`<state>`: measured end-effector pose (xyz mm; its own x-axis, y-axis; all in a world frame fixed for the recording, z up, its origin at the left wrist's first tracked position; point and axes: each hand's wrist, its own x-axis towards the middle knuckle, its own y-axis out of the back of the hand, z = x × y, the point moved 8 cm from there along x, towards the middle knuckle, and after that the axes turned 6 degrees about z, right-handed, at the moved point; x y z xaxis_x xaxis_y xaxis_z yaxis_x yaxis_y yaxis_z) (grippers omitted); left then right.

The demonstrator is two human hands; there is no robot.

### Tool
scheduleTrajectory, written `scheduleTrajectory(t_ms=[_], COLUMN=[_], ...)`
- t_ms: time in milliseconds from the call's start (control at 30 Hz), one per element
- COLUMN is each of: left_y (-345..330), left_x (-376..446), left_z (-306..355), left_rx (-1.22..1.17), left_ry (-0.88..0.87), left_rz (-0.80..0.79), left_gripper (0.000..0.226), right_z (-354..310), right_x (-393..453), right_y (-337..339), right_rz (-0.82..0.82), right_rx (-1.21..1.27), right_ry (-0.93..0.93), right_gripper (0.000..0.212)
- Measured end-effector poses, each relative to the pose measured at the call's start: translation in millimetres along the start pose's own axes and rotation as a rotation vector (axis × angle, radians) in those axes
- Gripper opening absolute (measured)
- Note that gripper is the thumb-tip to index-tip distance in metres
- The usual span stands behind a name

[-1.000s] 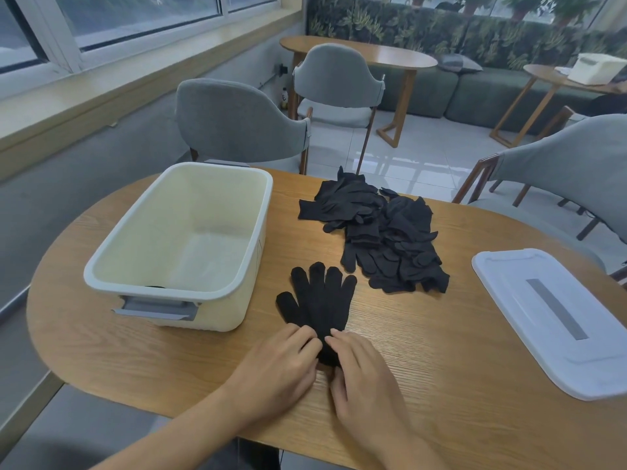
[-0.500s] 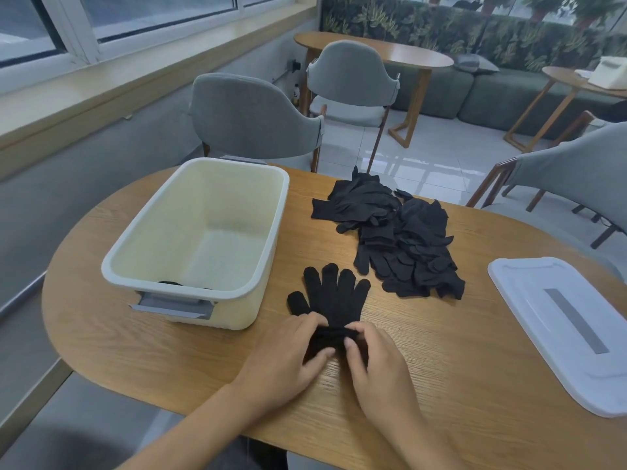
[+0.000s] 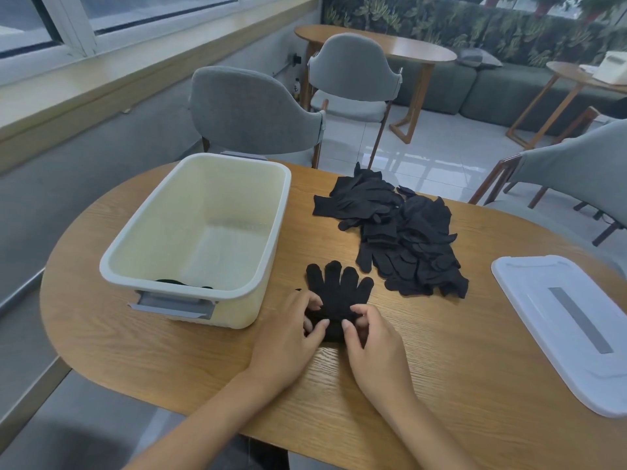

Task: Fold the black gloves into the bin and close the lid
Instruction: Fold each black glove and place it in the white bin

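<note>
Nearest on the wooden tabletop (image 3: 441, 368), the left hand (image 3: 288, 337) and right hand (image 3: 373, 344) sit side by side, each with curled fingers pinching the bunched cuff end of a black glove (image 3: 339, 290). The glove lies flat, its long axis running away from the person, its finger tips spread and pointing toward the far edge. Just left of it stands the cream bin (image 3: 237, 310), open-topped, with a grey handle on its near wall; something dark lies low inside by that wall. Beyond and to the right, close to the glove, is a loose pile of black gloves (image 3: 407, 232). The white lid (image 3: 576, 334) lies flat well to the right, grey strip on top. No writing is readable. Grey chairs (image 3: 251, 110) stand behind the table.
</note>
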<state>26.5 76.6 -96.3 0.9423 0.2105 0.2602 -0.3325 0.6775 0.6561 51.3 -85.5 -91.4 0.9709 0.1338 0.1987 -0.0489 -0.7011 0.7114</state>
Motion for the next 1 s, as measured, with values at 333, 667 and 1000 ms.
scheduleTrajectory(t_ms=[333, 667, 1000], left_y=[-2, -10, -13], left_x=[-2, -8, -15], left_z=[13, 14, 13], left_rx=[0.034, 0.138, 0.187], left_ry=[-0.116, -0.282, -0.364], left_rz=[0.023, 0.033, -0.135], left_gripper=[0.011, 0.019, 0.047], right_z=[-10, -16, -7], right_x=[-1, -33, -24], right_y=[10, -8, -10], right_rz=[0.085, 0.066, 0.078], right_rx=[-0.098, -0.425, -0.323], right_ry=[0.11, 0.543, 0.393], right_gripper=[0.026, 0.044, 0.035])
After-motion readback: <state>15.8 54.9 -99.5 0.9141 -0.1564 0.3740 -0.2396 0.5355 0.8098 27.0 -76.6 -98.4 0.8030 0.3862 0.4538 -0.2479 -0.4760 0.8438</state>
